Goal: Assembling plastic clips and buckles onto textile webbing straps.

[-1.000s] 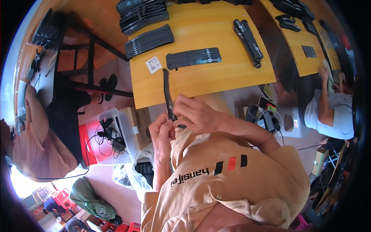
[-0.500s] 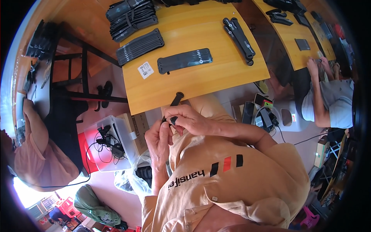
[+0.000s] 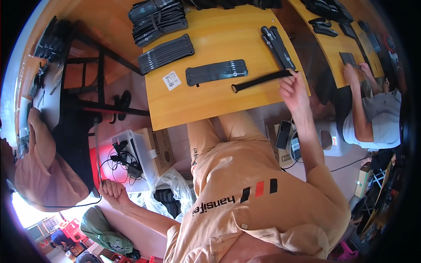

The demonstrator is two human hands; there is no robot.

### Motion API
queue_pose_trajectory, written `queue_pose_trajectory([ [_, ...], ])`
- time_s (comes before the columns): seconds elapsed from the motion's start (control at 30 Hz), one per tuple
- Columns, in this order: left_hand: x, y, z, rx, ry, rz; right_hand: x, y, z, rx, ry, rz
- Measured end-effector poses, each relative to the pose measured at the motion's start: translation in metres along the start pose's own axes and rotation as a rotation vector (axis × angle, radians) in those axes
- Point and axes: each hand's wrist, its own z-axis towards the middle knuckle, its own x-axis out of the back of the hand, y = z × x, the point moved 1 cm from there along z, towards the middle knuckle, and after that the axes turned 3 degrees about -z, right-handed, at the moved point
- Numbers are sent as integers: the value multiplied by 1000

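My right hand [image 3: 293,91] is raised over the front right of the table, its fingers pinching one end of a black strap [image 3: 263,80]. The strap stretches leftward above the wood, and a loop shows at its free end. Out to the left, beside the plastic bin, my left hand [image 3: 115,194] is closed. A thin greyish strip [image 3: 97,147], blurred, rises from its fingers. On the table lies a dark flat stack of straps [image 3: 215,72], nearest to the held strap. Two dark straps [image 3: 277,47] with rounded ends lie behind my right hand.
A fanned stack of black straps [image 3: 166,53] and a banded bundle [image 3: 158,22] sit at the table's back left, near a white label [image 3: 171,80]. A plastic bin [image 3: 147,164] with cables stands left below. Co-workers sit on either side.
My hands were together in front of my body over the black strap. They have parted: the right went up and right with the strap, the left out to the left.
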Motion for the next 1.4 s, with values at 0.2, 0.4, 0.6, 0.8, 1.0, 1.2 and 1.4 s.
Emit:
queue_pose_trajectory([
  [0.2, -31, -72, 21, -4, 52, 278, -31, -3, -36, -122, -355, -673],
  [0.4, -26, -196, 23, 18, 355, 516, -71, 5, -57, 603, -766, -1857],
  [0.6, -2, -267, 24, 69, 393, 517, -74, -3, -62, 703, -654, -1896],
  [0.8, 0, -267, 31, 566, 394, 549, -61, -18, -58, 325, -526, -1586],
  [1.0, 4, -218, 23, 637, 26, 1162, -55, -21, -57, 217, -543, -1485],
  [1.2, -128, -278, 19, -14, -687, 986, -80, 29, -51, 271, -846, -1418],
  [1.4, -93, -262, 58, 805, -651, 1029, -47, 22, -31, 119, -342, -1276],
])
